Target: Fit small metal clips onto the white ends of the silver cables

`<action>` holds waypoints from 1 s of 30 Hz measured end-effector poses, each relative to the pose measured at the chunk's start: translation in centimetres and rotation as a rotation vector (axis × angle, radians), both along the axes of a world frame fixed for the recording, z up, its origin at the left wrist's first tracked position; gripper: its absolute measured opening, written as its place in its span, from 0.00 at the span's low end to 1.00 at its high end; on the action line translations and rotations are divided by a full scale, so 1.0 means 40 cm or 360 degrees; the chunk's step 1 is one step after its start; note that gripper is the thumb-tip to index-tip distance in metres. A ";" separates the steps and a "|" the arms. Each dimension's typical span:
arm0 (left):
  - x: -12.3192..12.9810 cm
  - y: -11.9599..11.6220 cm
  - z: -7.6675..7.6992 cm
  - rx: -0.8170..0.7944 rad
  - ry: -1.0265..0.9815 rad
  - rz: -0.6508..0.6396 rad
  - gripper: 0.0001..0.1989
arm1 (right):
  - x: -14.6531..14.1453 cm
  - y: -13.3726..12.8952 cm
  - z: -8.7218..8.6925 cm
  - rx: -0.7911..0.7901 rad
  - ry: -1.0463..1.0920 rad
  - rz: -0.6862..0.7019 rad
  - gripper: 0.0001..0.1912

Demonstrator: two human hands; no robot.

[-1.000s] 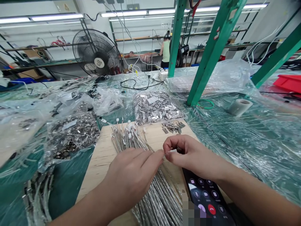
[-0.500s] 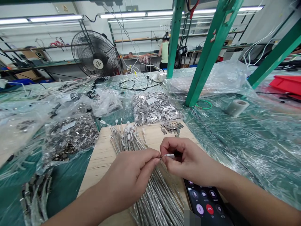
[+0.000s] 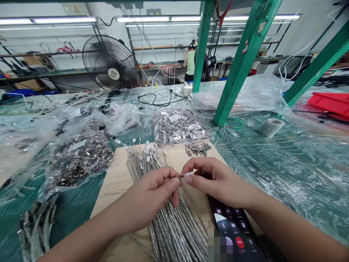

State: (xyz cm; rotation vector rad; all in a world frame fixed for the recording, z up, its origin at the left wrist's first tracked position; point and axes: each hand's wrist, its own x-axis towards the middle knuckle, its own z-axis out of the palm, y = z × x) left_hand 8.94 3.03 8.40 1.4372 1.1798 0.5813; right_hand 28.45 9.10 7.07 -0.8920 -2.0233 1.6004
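Note:
Thumb and fingers of my left hand pinch the end of a thin cable over the bundle. Touching its fingertips, my right hand pinches a small white connector at that cable end. Below them, a bundle of clear-sheathed silvery cables with white-tipped ends lies on a wooden board. Small metal shells are scattered at the board's far right corner. A phone with a call screen lies partly under my right wrist.
Behind the board lies a bag of metal shells; another bag is at the left. A second cable bundle lies lower left. Green posts, a clear roll and a red bin stand right. A person is far back.
My left hand's fingers have shifted, with the lower ones now showing beneath the thumb. Both hands and the connector sit slightly further left, and more of the phone shows.

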 end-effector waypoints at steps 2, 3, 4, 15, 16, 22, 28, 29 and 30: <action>-0.002 -0.002 0.003 0.0042 0.0002 0.0005 0.16 | 0.001 0.001 0.004 -0.0024 0.0036 -0.0027 0.09; -0.002 -0.002 0.004 0.0060 -0.0001 0.0015 0.16 | 0.000 0.001 0.005 -0.0031 0.0057 -0.0044 0.09; -0.003 -0.001 0.004 0.0066 -0.0009 0.0027 0.16 | 0.000 0.001 0.006 -0.0037 0.0083 -0.0056 0.09; 0.020 0.020 -0.080 0.0089 -0.0080 0.0223 0.18 | 0.037 0.031 0.052 0.0381 0.0091 -0.0496 0.14; 0.021 0.021 -0.086 0.0107 -0.0085 0.0226 0.19 | 0.049 0.020 0.063 0.0464 0.0042 -0.0545 0.15; 0.012 0.021 -0.107 0.0108 -0.0090 0.0174 0.20 | 0.162 -0.170 0.015 0.0947 -0.0278 -0.0650 0.16; 0.009 0.024 -0.113 0.0178 -0.0001 0.0137 0.21 | 0.246 -0.307 -0.118 0.1537 -0.0287 -0.0636 0.11; 0.009 0.024 -0.113 0.0195 0.0014 0.0127 0.21 | 0.246 -0.310 -0.124 0.1583 -0.0301 -0.0590 0.10; 0.009 0.023 -0.113 0.0215 0.0026 0.0121 0.21 | 0.244 -0.310 -0.126 0.1592 -0.0334 -0.0552 0.09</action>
